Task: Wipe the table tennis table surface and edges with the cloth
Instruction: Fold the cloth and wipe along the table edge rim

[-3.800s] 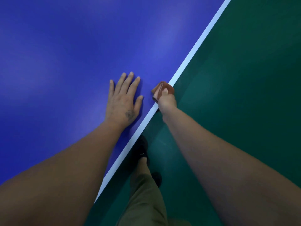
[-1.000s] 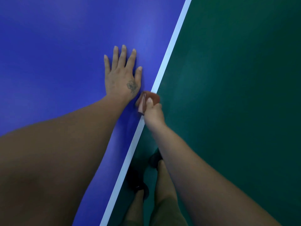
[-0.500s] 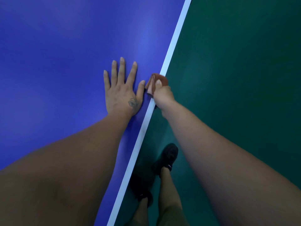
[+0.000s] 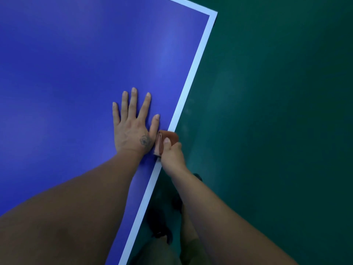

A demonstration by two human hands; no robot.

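Note:
The blue table tennis table (image 4: 76,73) fills the left of the view, with a white line (image 4: 193,73) along its right edge. My left hand (image 4: 131,127) lies flat on the blue surface, fingers spread and straight, just inside that edge. My right hand (image 4: 172,153) grips a folded reddish-brown cloth (image 4: 168,137) and holds it on the white edge line, right beside my left thumb. My thumb lies on top of the cloth; my other fingers are hidden over the table's side.
The table's far right corner (image 4: 214,13) shows at the top. Dark green floor (image 4: 267,111) spreads to the right of the edge. My legs and black shoes (image 4: 160,224) stand on the floor close to the table's edge.
The view has shifted so the table's far corner now shows. My right hand with the cloth has slid back along the edge and sits nearer my left wrist. My feet have shifted.

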